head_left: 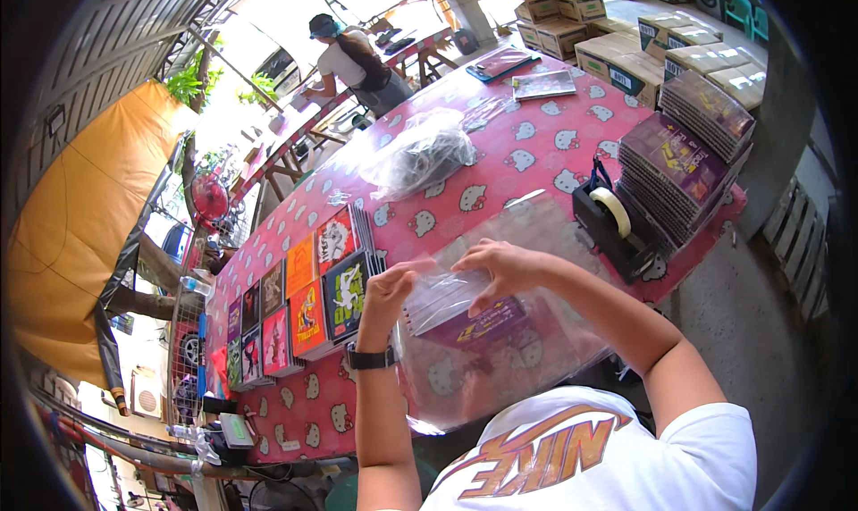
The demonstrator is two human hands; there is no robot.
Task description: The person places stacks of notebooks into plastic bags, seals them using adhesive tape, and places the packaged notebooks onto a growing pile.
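In front of me, a purple spiral notebook (487, 328) lies under a clear plastic bag (447, 288); whether more notebooks are beneath it I cannot tell. My left hand (388, 289), with a black watch on its wrist, pinches the bag's left upper part. Across from it, my right hand (508, 268) curls its fingers and thumb over the plastic's right side. Larger clear plastic sheets (536, 216) spread under and around the notebook on the pink patterned tablecloth (474, 198).
Stacks of colourful notebooks (308, 319) stand at the left. A black tape dispenser (608, 225) and tall purple notebook piles (679, 163) are at the right. Crumpled plastic (420, 158) lies farther back. Cardboard boxes (626, 64) and another person (353, 64) at a second table are beyond.
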